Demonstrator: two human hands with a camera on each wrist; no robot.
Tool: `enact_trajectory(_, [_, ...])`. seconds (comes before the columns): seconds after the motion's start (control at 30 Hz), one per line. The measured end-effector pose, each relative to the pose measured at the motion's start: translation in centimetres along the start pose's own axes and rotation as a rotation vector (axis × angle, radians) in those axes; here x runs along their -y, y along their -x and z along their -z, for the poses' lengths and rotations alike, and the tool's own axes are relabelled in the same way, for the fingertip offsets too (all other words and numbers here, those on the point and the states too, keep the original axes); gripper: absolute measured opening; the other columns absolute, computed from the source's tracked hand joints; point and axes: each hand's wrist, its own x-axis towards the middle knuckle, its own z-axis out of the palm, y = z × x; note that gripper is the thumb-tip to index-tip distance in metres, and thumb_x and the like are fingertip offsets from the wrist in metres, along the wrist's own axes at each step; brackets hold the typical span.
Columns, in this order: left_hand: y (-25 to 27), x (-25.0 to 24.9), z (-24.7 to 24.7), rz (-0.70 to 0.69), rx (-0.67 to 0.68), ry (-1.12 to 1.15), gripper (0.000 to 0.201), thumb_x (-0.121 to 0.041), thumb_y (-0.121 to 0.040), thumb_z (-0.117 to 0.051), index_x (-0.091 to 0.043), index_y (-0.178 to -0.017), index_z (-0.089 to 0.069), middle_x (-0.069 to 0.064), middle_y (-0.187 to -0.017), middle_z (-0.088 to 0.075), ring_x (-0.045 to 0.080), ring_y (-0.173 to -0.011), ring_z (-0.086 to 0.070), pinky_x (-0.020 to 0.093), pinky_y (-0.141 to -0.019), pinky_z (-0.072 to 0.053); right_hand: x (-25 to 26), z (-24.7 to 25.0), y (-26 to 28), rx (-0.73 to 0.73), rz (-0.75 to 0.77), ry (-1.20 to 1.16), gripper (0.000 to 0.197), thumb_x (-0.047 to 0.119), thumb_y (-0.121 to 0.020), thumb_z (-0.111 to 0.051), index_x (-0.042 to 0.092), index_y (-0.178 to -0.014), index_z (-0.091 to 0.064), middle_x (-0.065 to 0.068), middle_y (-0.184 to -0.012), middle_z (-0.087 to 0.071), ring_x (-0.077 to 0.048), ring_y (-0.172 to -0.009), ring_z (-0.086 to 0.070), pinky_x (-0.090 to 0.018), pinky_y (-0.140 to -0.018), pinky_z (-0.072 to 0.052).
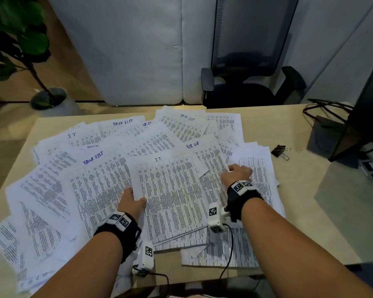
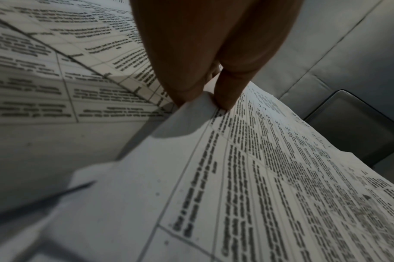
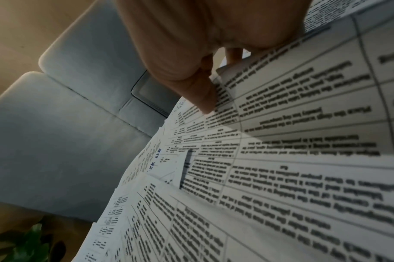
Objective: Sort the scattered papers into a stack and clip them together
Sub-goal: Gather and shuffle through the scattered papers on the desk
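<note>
Both forearms reached forward from the bottom of the head view, each with a black wrist strap and a small white camera. Under them the scattered papers (image 1: pixel 99 186) covered most of the light wooden desk (image 1: pixel 310 211), overlapping each other in a wide fan; some had "TASK LIST" or "I.T." written by hand at the top.

The left hand (image 1: pixel 130 202) held the left edge of the sheet marked I.T. (image 1: pixel 170 190), near the middle of the desk. In the left wrist view the thumb and a finger (image 2: pixel 227 92) pinched this edge, and the sheet was lifted a little above the papers under it.

The right hand (image 1: pixel 238 173) was on the papers at the right side of the pile, palm down. In the right wrist view its fingers (image 3: pixel 200 92) were bent and touched the printed sheets at the edge of one sheet, but I could not tell if they gripped it or only pressed on it.

One black binder clip (image 1: pixel 280 151) lay on the bare desk just beside the right edge of the papers, apart from both hands. Behind the desk stood a black office chair (image 1: pixel 246 72), and a green plant (image 1: pixel 19 39) was at the far left.
</note>
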Motion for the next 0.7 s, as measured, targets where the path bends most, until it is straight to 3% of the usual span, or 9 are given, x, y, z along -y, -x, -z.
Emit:
enact_trajectory(0.1, [0.1,0.0,0.0,-0.003,0.013,-0.014,0.041,-0.01,-0.091,-0.061,-0.011,-0.128,-0.045,0.014,-0.113,-0.062,0.033,-0.096,-0.063,0.048,-0.091,-0.051,0.2,-0.1,0.3,0.062,0.028,-0.1,0.022,0.008,-0.08,-0.056,0.012,-0.099,-0.067,-0.015,-0.13,-0.042,-0.032,-0.087,-0.061,-0.033,-0.087,-0.051])
enact_trajectory(0.17, [0.2,0.0,0.1,-0.011,0.018,-0.019,0.041,-0.011,-0.09,-0.061,-0.011,-0.128,-0.045,0.014,-0.115,-0.062,0.032,-0.097,-0.062,0.048,-0.092,-0.05,0.2,-0.3,0.7,0.099,0.101,-0.137,0.015,0.006,-0.08,-0.057,0.004,-0.092,-0.067,-0.021,-0.107,-0.062,-0.034,-0.086,-0.064,-0.037,-0.077,-0.054])
enact_trajectory(0.23, [0.2,0.1,0.2,-0.025,0.027,-0.03,0.044,-0.01,-0.091,-0.06,-0.008,-0.132,-0.044,0.014,-0.117,-0.06,0.032,-0.1,-0.06,0.045,-0.093,-0.049,0.0,0.1,1.1,0.033,0.147,-0.156,0.013,0.005,-0.083,-0.054,0.006,-0.081,-0.067,-0.015,-0.081,-0.064,-0.032,-0.079,-0.062,-0.03,-0.066,-0.048])
enact_trajectory(0.33, [0.5,0.0,0.3,-0.041,0.027,-0.024,0.044,-0.009,-0.092,-0.059,-0.006,-0.133,-0.043,0.015,-0.118,-0.059,0.033,-0.101,-0.059,0.041,-0.09,-0.048,-0.1,2.1,2.0,-0.18,0.183,-0.131,0.022,0.003,-0.088,-0.047,0.011,-0.091,-0.068,-0.01,-0.091,-0.063,-0.027,-0.077,-0.057,-0.027,-0.069,-0.044])
enact_trajectory(0.43, [0.9,-0.2,0.3,-0.045,-0.003,0.089,0.043,-0.005,-0.091,-0.06,-0.008,-0.132,-0.046,0.014,-0.117,-0.062,0.029,-0.094,-0.06,0.04,-0.087,-0.049,0.3,4.7,2.8,-0.429,0.295,-0.146,0.028,0.001,-0.087,-0.048,0.015,-0.109,-0.059,-0.009,-0.106,-0.06,-0.032,-0.097,-0.058,-0.042,-0.088,-0.047])
enact_trajectory(0.53, [1.4,-1.0,0.5,-0.077,-0.017,0.182,0.044,-0.006,-0.09,-0.061,-0.012,-0.131,-0.045,0.015,-0.113,-0.066,0.027,-0.091,-0.062,0.04,-0.087,-0.049,1.4,7.0,4.1,-0.586,0.483,-0.265,0.054,0.001,-0.086,-0.052,0.025,-0.134,-0.04,-0.001,-0.097,-0.054,-0.025,-0.099,-0.054,-0.046,-0.101,-0.039])
enact_trajectory(0.6, [1.7,-1.7,0.9,-0.135,-0.029,0.174,0.049,-0.009,-0.092,-0.06,-0.015,-0.136,-0.04,0.014,-0.109,-0.067,0.026,-0.089,-0.064,0.038,-0.084,-0.049,2.5,8.1,5.1,-0.648,0.636,-0.219,0.066,-0.001,-0.085,-0.054,0.02,-0.143,-0.033,0.002,-0.095,-0.05,-0.018,-0.091,-0.048,-0.039,-0.099,-0.034])
enact_trajectory(0.63, [1.8,-2.0,1.1,-0.158,-0.034,0.173,0.053,-0.01,-0.092,-0.06,-0.016,-0.139,-0.036,0.014,-0.109,-0.067,0.026,-0.089,-0.064,0.037,-0.083,-0.049,3.0,8.5,5.5,-0.667,0.731,-0.171,0.062,-0.002,-0.084,-0.055,0.016,-0.141,-0.038,0.001,-0.094,-0.052,-0.018,-0.09,-0.048,-0.038,-0.094,-0.034])
enact_trajectory(0.7, [2.2,-2.5,1.7,-0.18,-0.041,0.168,0.061,-0.01,-0.092,-0.059,-0.024,-0.144,-0.03,0.017,-0.119,-0.064,0.028,-0.096,-0.064,0.039,-0.086,-0.05,4.0,9.0,6.1,-0.684,0.943,-0.037,0.039,-0.001,-0.082,-0.055,0.012,-0.119,-0.057,-0.004,-0.09,-0.056,-0.027,-0.087,-0.052,-0.035,-0.08,-0.034])
